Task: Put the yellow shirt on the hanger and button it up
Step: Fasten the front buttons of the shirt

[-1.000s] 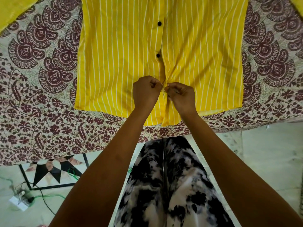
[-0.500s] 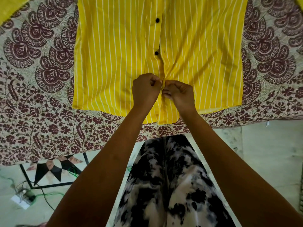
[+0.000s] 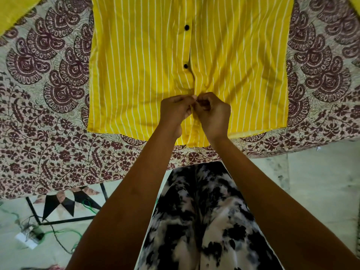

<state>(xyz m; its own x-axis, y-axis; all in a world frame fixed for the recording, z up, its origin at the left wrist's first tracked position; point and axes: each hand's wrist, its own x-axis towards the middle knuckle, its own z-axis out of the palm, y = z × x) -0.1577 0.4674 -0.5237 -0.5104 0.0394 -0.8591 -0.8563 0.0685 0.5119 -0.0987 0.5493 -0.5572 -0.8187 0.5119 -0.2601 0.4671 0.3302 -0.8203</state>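
Hands at work low on the yellow shirt [image 3: 140, 71], spread front-up across a patterned bedspread [image 3: 48, 94] at the mattress edge. Left hand [image 3: 175, 112] and right hand [image 3: 213, 114] knuckle to knuckle over the placket, fingers of each curled and pinching the fabric edges between them. Two black buttons [image 3: 186, 27] visible above, both apparently fastened, with the placket lying closed there and puckering just above the knuckles.

Risk, judged from the bunching: edges drawn together off-line, sending a button into the wrong hole or leaving a lasting ripple down the front. Further risk of the hem [image 3: 136, 134], lying close to the mattress edge, sliding off toward the floor under a downward tug.

Button and buttonhole being worked on hidden entirely beneath the fingertips; impossible to tell whether already through. Collar, shoulders and hanger cut off above the frame, so hanging unconfirmed. Number of buttons left below the hands also concealed. Cables and a small white adapter [image 3: 26, 238] dimly seen on the tiled floor at lower left.
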